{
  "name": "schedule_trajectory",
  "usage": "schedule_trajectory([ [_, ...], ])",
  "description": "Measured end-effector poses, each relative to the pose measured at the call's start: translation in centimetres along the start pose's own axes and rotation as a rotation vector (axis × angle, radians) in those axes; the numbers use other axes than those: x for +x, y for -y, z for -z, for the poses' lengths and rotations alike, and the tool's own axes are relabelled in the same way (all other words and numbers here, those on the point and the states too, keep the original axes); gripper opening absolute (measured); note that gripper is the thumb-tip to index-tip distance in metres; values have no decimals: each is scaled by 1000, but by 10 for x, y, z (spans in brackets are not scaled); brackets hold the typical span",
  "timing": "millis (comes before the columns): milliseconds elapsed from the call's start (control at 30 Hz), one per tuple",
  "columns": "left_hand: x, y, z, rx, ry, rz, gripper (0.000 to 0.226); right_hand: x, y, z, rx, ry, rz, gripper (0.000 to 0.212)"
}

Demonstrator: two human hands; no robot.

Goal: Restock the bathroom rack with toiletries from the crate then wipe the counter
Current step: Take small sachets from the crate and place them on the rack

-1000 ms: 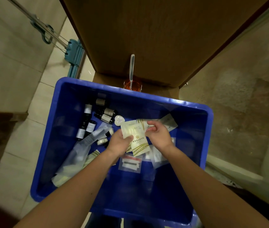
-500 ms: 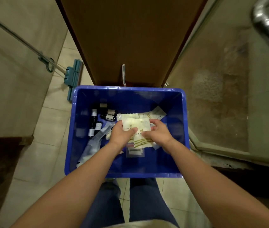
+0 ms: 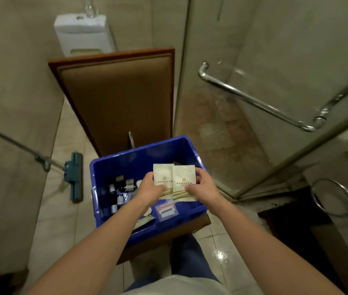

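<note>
Two hands are hovering over one blue crate. The left hand is pinching one white sachet, the right hand a second sachet.

The crate stood at the middle of the frame on a chair, whose back rose behind it toward the upper centre. Bottles lay in the crate's left half and a packet by its near wall. Two sachets were held side by side over its right half, the left hand on one and the right hand on the other. A floor wiper lay left of the crate, and a door handle crossed the upper right.
</note>
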State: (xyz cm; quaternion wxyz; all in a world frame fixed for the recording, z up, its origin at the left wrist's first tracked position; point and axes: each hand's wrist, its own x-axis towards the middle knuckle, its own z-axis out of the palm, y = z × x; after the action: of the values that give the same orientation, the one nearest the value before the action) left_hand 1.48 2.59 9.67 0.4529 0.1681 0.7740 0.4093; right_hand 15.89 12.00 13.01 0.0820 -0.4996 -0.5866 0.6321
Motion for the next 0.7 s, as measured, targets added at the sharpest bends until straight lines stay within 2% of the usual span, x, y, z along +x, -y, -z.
schedule_trajectory([
  [167,-29,-29,-22,117,71,-95,31,-43,-4,31,173,-189,16,48],
  [367,-62,-67,-68,119,236,-173,35,-89,-16,79,324,-392,69,51],
  [700,-124,-106,-199,194,481,-318,29,-177,-66,191,423,-701,106,53],
])
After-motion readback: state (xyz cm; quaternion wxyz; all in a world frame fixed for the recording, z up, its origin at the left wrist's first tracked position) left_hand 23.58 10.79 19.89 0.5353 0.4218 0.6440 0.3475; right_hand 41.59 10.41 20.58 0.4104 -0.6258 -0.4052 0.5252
